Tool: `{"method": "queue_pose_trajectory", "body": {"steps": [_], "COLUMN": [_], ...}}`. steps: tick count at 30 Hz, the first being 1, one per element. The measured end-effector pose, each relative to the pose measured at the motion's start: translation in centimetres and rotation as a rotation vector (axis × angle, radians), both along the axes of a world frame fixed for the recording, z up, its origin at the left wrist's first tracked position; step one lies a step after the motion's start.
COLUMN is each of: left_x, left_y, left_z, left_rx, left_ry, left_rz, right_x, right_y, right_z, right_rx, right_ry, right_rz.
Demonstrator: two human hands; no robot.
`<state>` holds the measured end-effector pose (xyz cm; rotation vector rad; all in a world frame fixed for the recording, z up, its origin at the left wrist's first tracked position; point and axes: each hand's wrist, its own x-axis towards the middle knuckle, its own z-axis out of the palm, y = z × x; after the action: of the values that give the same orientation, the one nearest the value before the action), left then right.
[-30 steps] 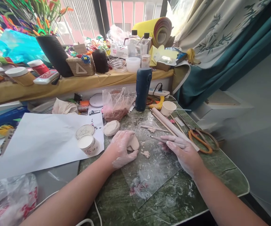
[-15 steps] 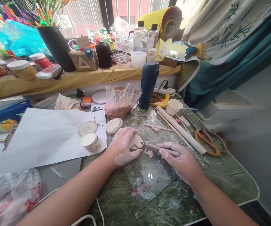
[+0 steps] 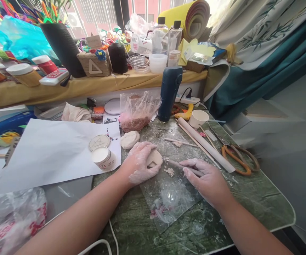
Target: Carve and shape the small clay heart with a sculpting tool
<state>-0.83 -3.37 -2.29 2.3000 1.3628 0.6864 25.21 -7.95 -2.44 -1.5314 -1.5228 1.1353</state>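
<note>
My left hand, dusted with white powder, curls around a pale flat piece of clay and holds it against the clear plastic sheet. Part of that piece is hidden under the fingers. In a pen-like grip, my right hand has a slim grey craft knife, its tip just right of the clay and apart from it. Small clay scraps lie below the tip. Behind my left hand rests a rounded lump of white clay.
A paper cup and a round disc with a star stand on white paper. Further back are a bag of reddish clay and a dark blue bottle. On the right lie a rolling pin and scissors.
The knife tip has drawn slightly away from the clay's edge, and my right hand has shifted a little to the right. My left hand keeps its hold; the whole view has shifted slightly.
</note>
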Motion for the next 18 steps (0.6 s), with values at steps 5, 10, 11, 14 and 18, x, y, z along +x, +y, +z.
{"method": "queue_pose_trajectory", "body": {"steps": [5, 10, 11, 14, 18], "left_x": [0.1, 0.2, 0.2, 0.2, 0.2], "left_y": [0.0, 0.0, 0.0, 0.0, 0.0], "left_z": [0.0, 0.1, 0.1, 0.1, 0.0], "left_rx": [-0.004, -0.012, -0.013, -0.017, -0.021], "left_ry": [-0.005, 0.002, 0.002, -0.001, -0.002], "left_rz": [-0.003, 0.006, 0.007, 0.009, 0.006], "right_x": [-0.4, -0.7, -0.8, -1.0, -1.0], "right_y": [0.0, 0.0, 0.0, 0.1, 0.1], "right_z": [0.3, 0.7, 0.8, 1.1, 1.1], "right_rx": [-0.009, -0.023, -0.028, -0.026, -0.017], "right_ry": [-0.014, -0.019, -0.019, -0.016, -0.029], "right_rz": [-0.004, -0.038, -0.039, -0.036, -0.024]}}
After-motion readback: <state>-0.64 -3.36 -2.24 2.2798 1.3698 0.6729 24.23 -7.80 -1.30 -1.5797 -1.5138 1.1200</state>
